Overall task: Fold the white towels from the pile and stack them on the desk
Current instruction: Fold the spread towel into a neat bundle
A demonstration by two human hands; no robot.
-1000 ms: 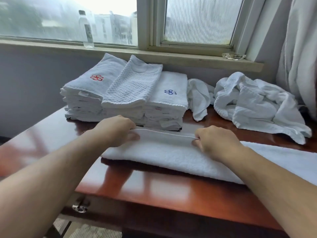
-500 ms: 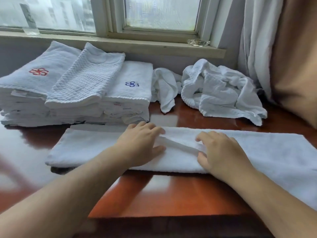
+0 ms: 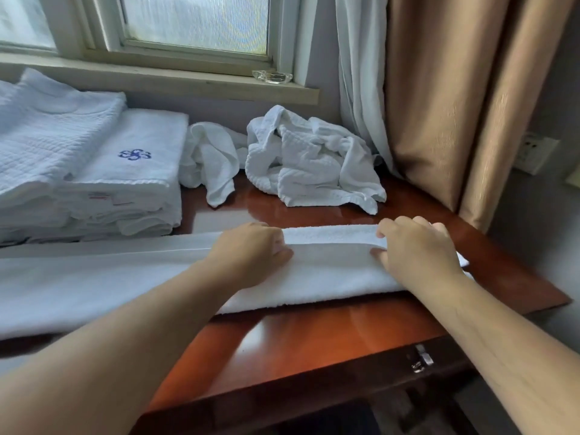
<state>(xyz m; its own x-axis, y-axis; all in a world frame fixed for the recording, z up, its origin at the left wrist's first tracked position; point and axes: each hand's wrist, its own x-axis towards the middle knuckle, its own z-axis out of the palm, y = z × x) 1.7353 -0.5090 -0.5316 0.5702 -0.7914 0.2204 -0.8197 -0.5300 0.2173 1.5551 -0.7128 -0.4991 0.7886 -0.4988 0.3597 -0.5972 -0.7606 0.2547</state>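
Towel: long white terry towel [image 3: 329,271] lies across the glossy reddish wooden desk [image 3: 298,337]
Left hand [image 3: 251,249]: curled fingers pinch its upper hem
Right hand [image 3: 417,249]: pinches the same hem near the desk's right end

Glass ashtray [image 3: 272,76] on the windowsill [image 3: 175,80], tan curtain [image 3: 452,98], white sheer curtain [image 3: 361,83], wall socket [image 3: 535,154]

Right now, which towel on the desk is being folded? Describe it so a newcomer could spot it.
Start at the window, then drop to the red-brown desk below. The towel being folded is the long flat strip along the near edge under both hands, unlike the stacked towels and the crumpled pile behind.
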